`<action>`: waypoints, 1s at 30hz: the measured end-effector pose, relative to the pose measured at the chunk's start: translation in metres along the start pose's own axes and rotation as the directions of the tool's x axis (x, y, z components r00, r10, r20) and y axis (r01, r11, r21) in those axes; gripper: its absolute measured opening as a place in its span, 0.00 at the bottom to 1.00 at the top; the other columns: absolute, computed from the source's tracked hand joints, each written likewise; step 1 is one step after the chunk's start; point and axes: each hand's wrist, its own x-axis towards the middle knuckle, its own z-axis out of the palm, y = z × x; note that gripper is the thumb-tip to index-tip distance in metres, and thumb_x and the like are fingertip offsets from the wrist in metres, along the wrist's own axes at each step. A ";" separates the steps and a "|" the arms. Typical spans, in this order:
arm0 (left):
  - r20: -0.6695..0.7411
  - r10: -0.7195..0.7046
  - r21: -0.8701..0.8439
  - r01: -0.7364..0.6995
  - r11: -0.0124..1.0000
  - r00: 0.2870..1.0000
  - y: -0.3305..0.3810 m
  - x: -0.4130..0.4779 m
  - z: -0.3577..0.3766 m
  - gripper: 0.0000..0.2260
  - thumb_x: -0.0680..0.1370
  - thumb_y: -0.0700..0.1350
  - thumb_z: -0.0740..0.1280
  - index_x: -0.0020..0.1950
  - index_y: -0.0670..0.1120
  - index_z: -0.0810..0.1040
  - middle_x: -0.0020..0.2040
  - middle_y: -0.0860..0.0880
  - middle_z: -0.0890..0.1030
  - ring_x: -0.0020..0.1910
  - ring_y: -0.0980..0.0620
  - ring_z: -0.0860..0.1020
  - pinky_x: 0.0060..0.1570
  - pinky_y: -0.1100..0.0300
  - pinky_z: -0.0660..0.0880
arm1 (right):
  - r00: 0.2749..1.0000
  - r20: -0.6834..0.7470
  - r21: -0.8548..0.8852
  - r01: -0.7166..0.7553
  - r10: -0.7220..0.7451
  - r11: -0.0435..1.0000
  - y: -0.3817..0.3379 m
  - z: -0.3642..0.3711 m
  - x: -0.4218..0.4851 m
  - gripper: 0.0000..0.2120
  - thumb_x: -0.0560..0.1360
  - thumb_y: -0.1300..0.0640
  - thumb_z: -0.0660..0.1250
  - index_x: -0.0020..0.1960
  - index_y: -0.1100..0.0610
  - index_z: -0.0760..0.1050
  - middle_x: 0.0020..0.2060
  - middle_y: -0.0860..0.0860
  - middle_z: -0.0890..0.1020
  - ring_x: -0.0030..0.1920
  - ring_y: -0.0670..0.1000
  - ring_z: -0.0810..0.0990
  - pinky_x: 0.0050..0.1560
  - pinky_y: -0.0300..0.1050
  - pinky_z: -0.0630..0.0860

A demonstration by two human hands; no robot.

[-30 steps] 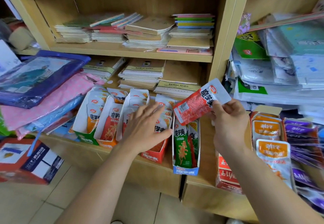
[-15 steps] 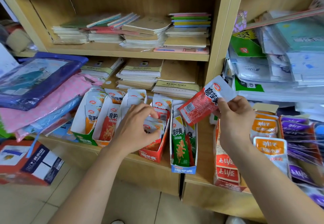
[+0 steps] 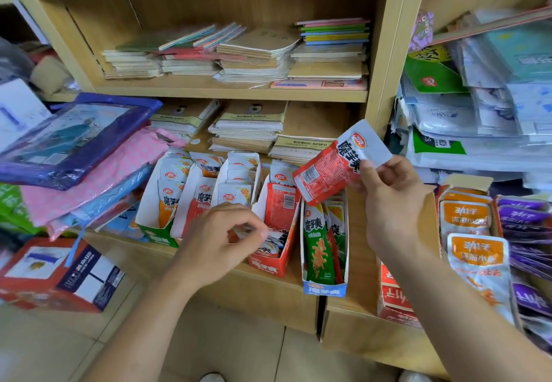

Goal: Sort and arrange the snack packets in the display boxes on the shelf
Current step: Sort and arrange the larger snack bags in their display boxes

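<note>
red snack packet (image 3: 328,169) is up in the air in the head view, pinched at its white top end by the right hand (image 3: 391,202), thumb on the front and fingers curled behind. the rest hangs down and to the left of that pinch. its bottom corner sits just over the gap between the red display box (image 3: 270,262) and the blue display box (image 3: 325,289), both down-left of the grip.

looks like a light, floppy foil sachet to me, glossy so probably a bit slick, soft inside, so no need to squeeze. the flat sealed end is the sane place to hold it, since the crimp gives the fingers something to bite.

left hand (image 3: 218,241) is well down-left of the grip, fingers curled in at the front of the red display box among the packets there. too blurry to say if it's actually got one.
</note>
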 end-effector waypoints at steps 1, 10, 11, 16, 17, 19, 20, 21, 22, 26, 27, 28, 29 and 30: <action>-0.036 -0.047 -0.013 0.046 0.999 0.998 0.001 0.006 0.001 0.11 0.76 0.61 0.65 0.37 0.59 0.79 0.34 0.62 0.79 0.38 0.60 0.78 0.39 0.57 0.73 | 1.000 -0.001 -0.001 0.002 -0.002 1.000 0.001 0.001 -0.001 0.06 0.78 0.62 0.69 0.45 0.55 0.74 0.36 0.51 0.80 0.40 0.49 0.80 0.42 0.45 0.81; 0.287 -0.267 0.377 0.148 0.914 0.920 0.005 0.092 0.001 0.26 0.77 0.57 0.71 0.73 0.57 0.71 0.72 0.55 0.72 0.66 0.50 0.75 0.64 0.48 0.73 | 0.998 -0.062 -0.046 0.006 -0.009 0.999 0.003 -0.003 0.007 0.05 0.78 0.61 0.70 0.45 0.55 0.75 0.36 0.52 0.80 0.40 0.52 0.80 0.42 0.48 0.80; 0.352 -0.266 0.416 0.105 0.903 0.897 0.002 0.095 0.003 0.30 0.76 0.56 0.73 0.76 0.58 0.67 0.76 0.55 0.67 0.69 0.50 0.72 0.66 0.48 0.72 | 0.998 -0.066 -0.047 -0.002 -0.001 0.999 0.003 -0.004 0.009 0.06 0.78 0.61 0.70 0.45 0.55 0.75 0.36 0.51 0.80 0.39 0.51 0.80 0.43 0.49 0.79; 0.420 -0.277 0.458 0.061 0.887 0.864 -0.002 0.097 0.008 0.43 0.71 0.57 0.76 0.81 0.58 0.56 0.80 0.54 0.57 0.76 0.49 0.64 0.68 0.50 0.69 | 0.998 -0.063 -0.026 -0.032 0.030 0.999 0.000 -0.006 0.010 0.03 0.78 0.61 0.70 0.48 0.59 0.76 0.38 0.55 0.82 0.40 0.49 0.81 0.49 0.56 0.82; 0.414 -0.282 0.475 0.059 0.878 0.866 -0.002 0.097 0.009 0.44 0.71 0.57 0.76 0.81 0.57 0.55 0.80 0.53 0.58 0.77 0.50 0.61 0.69 0.49 0.68 | 0.998 -0.060 -0.020 -0.035 0.034 0.999 0.000 -0.006 0.010 0.03 0.78 0.61 0.70 0.48 0.59 0.76 0.38 0.55 0.81 0.40 0.49 0.81 0.50 0.57 0.82; 0.387 -0.298 0.515 0.064 0.855 0.872 -0.001 0.095 0.011 0.45 0.72 0.57 0.75 0.82 0.55 0.52 0.79 0.53 0.61 0.78 0.50 0.60 0.70 0.49 0.67 | 0.998 -0.053 -0.013 -0.040 0.039 0.999 -0.001 -0.006 0.008 0.03 0.78 0.61 0.70 0.49 0.60 0.76 0.36 0.51 0.80 0.40 0.48 0.81 0.50 0.57 0.82; 0.372 -0.305 0.540 0.063 0.839 0.877 0.000 0.095 0.012 0.45 0.72 0.56 0.74 0.82 0.54 0.51 0.79 0.52 0.62 0.78 0.50 0.60 0.70 0.49 0.67 | 0.998 -0.046 -0.010 -0.042 0.042 0.999 -0.001 -0.006 0.007 0.03 0.78 0.61 0.70 0.49 0.60 0.76 0.34 0.49 0.79 0.40 0.47 0.80 0.50 0.57 0.82; 0.359 -0.316 0.567 0.064 0.821 0.878 0.000 0.094 0.014 0.44 0.73 0.56 0.73 0.82 0.53 0.51 0.79 0.52 0.61 0.78 0.50 0.60 0.69 0.49 0.68 | 0.998 -0.037 -0.004 -0.047 0.046 0.999 -0.002 -0.005 0.006 0.04 0.78 0.61 0.70 0.48 0.59 0.75 0.32 0.47 0.78 0.40 0.47 0.80 0.50 0.56 0.82; 0.347 -0.330 0.592 0.067 0.803 0.878 0.000 0.093 0.016 0.42 0.74 0.55 0.71 0.82 0.52 0.52 0.79 0.51 0.60 0.78 0.49 0.61 0.66 0.50 0.69 | 0.998 -0.027 0.002 -0.053 0.053 0.999 -0.003 -0.005 0.005 0.04 0.78 0.62 0.70 0.46 0.59 0.75 0.31 0.46 0.77 0.39 0.47 0.80 0.50 0.55 0.82; 0.237 -0.268 0.581 0.085 0.809 0.934 0.000 0.093 0.019 0.23 0.76 0.52 0.70 0.71 0.54 0.72 0.62 0.53 0.72 0.62 0.49 0.75 0.48 0.56 0.70 | 0.998 -0.002 -0.006 -0.061 0.061 0.998 -0.004 -0.006 0.006 0.09 0.78 0.62 0.69 0.42 0.54 0.73 0.29 0.43 0.76 0.38 0.46 0.79 0.48 0.53 0.81; 0.184 -0.215 0.549 0.081 0.832 0.959 0.001 0.092 0.018 0.14 0.78 0.52 0.70 0.64 0.55 0.78 0.54 0.54 0.73 0.56 0.50 0.77 0.45 0.56 0.69 | 0.998 0.002 -0.014 -0.060 0.060 0.998 -0.004 -0.007 0.007 0.09 0.78 0.62 0.69 0.42 0.54 0.73 0.28 0.42 0.76 0.38 0.47 0.79 0.47 0.52 0.81; 0.125 -0.173 0.509 0.086 0.857 0.977 0.001 0.090 0.017 0.07 0.79 0.51 0.69 0.56 0.55 0.81 0.47 0.56 0.72 0.51 0.50 0.77 0.42 0.57 0.69 | 0.998 0.003 -0.020 -0.060 0.060 0.998 -0.004 -0.008 0.007 0.09 0.78 0.62 0.69 0.42 0.53 0.73 0.29 0.43 0.76 0.39 0.47 0.79 0.46 0.52 0.81; 0.059 -0.132 0.456 0.091 0.885 0.989 0.001 0.087 0.015 0.02 0.80 0.51 0.69 0.50 0.56 0.82 0.43 0.57 0.71 0.46 0.50 0.77 0.40 0.56 0.69 | 0.998 0.001 -0.025 -0.064 0.064 0.998 -0.004 -0.008 0.008 0.09 0.78 0.62 0.69 0.42 0.53 0.73 0.30 0.45 0.76 0.39 0.48 0.78 0.44 0.50 0.80; -0.029 -0.091 0.396 0.095 0.913 0.995 -0.001 0.082 0.013 0.03 0.79 0.50 0.69 0.46 0.57 0.82 0.39 0.57 0.71 0.42 0.50 0.76 0.37 0.56 0.69 | 0.997 -0.005 -0.029 -0.072 0.071 0.997 -0.004 -0.009 0.009 0.09 0.78 0.62 0.69 0.42 0.53 0.73 0.31 0.47 0.76 0.39 0.49 0.78 0.42 0.48 0.79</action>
